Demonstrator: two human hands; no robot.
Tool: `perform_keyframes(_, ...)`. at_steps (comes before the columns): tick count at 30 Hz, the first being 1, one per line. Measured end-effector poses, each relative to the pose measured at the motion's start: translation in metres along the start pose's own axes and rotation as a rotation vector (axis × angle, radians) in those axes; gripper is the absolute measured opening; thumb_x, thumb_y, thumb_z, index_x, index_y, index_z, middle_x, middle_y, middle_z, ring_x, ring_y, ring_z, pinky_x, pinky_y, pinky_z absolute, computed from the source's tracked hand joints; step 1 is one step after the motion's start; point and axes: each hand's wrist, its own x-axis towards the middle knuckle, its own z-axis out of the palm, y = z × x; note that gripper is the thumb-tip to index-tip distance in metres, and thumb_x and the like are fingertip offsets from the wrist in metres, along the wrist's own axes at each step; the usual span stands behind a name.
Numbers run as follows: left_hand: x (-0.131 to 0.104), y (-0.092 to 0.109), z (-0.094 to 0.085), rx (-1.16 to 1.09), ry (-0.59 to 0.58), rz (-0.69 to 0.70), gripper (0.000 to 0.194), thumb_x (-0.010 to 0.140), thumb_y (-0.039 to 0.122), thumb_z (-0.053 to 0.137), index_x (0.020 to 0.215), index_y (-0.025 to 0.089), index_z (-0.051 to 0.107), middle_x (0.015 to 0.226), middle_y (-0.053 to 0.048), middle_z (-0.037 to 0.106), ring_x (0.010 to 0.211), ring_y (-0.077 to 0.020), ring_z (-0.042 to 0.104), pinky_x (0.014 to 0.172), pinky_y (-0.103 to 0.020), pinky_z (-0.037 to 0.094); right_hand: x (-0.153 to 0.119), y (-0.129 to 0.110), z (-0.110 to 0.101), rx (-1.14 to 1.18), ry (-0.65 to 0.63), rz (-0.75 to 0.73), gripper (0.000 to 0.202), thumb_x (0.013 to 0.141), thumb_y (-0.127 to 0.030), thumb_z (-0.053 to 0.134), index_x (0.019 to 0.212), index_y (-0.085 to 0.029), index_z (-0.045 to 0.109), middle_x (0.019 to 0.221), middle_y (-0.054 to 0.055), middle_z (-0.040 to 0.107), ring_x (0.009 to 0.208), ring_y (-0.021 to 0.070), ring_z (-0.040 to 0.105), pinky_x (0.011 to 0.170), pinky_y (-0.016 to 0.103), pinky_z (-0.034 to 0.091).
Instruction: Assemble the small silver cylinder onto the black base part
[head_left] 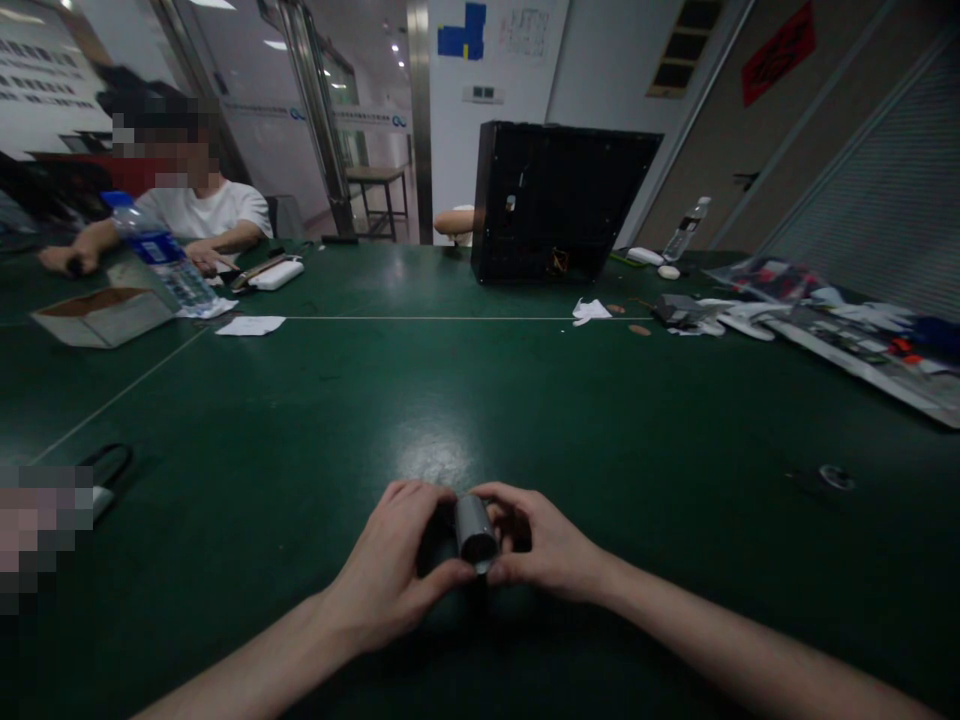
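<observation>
Between my two hands, low in the head view, is a small grey metal cylinder (472, 522) with a dark round end turned toward me. My left hand (409, 560) curves round its left side, thumb at the lower edge. From the right, my right hand (541, 540) grips it, with the thumb near the same lower edge and the fingers partly behind it. Both hands are closed on the cylinder, just above the green tabletop (360, 400). Its far end and some fingertips are hidden.
A big black box-shaped case (562, 200) stands across the table. At the left are an open carton (105, 318), a large water bottle (165, 250) and a seated person (210, 210). A small round part (836, 478) lies right; a cluttered tray (862, 350) lies beyond it.
</observation>
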Motion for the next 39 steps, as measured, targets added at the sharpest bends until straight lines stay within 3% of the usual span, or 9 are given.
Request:
perform_keyframes(4,-0.0003,0.0010,-0.0004,0.010,0.004,-0.008,0.034,0.080,0.041,0.059,0.103,0.017,0.054,0.097,-0.008,0.060,0.088,-0.0244,0.053,0.078,-0.040,0.045,0.0004,0.0022,0.0001,0.029,0.007,0.016,0.061,0.061,-0.035,0.082,0.111,-0.018,0.051,0.082,0.000,0.060,0.065,0.0105,0.056,0.056,0.021,0.042)
perform_keyframes(12,0.0000,0.0014,0.0015,0.017,0.006,0.020,0.044,0.076,0.043,0.065,0.110,0.018,0.050,0.102,-0.009,0.060,0.091,-0.0259,0.057,0.081,-0.044,0.046,-0.0004,0.0061,-0.0023,0.047,0.000,0.011,0.076,0.059,-0.031,0.083,0.122,-0.025,0.041,0.100,0.004,0.060,0.073,0.0130,0.060,0.056,0.021,0.044)
perform_keyframes(19,0.0004,-0.0019,0.0063,0.037,0.045,0.021,0.045,0.072,0.026,0.067,0.112,0.018,0.048,0.106,-0.009,0.061,0.095,-0.0254,0.058,0.081,-0.042,0.048,-0.0016,0.0027,-0.0011,-0.046,0.039,-0.053,0.078,0.059,-0.029,0.083,0.125,-0.027,0.041,0.103,0.004,0.055,0.078,0.0131,0.057,0.059,0.022,0.046)
perform_keyframes(25,-0.0018,0.0012,0.0048,0.010,0.041,0.005,0.059,0.074,0.036,0.069,0.122,0.020,0.039,0.113,-0.011,0.056,0.100,-0.0277,0.055,0.083,-0.045,0.049,-0.0036,-0.0002,-0.0005,-0.119,0.056,-0.095,0.075,0.065,-0.030,0.080,0.128,-0.029,0.039,0.114,0.007,0.050,0.084,0.0159,0.056,0.061,0.025,0.048)
perform_keyframes(32,-0.0053,-0.0038,0.0089,0.013,0.097,0.072,0.056,0.073,0.015,0.061,0.123,0.022,0.037,0.116,-0.010,0.055,0.102,-0.0275,0.053,0.086,-0.046,0.047,-0.0020,0.0025,-0.0008,-0.124,0.079,-0.090,0.078,0.063,-0.031,0.081,0.128,-0.029,0.038,0.111,0.005,0.050,0.077,0.0128,0.055,0.058,0.023,0.047)
perform_keyframes(39,-0.0049,-0.0073,0.0076,0.030,0.070,0.051,0.053,0.078,0.025,0.063,0.124,0.023,0.036,0.118,-0.009,0.054,0.102,-0.0263,0.053,0.086,-0.045,0.046,-0.0023,0.0028,-0.0002,-0.134,0.065,-0.076,0.075,0.067,-0.025,0.078,0.129,-0.029,0.037,0.113,0.006,0.050,0.080,0.0139,0.055,0.059,0.023,0.046)
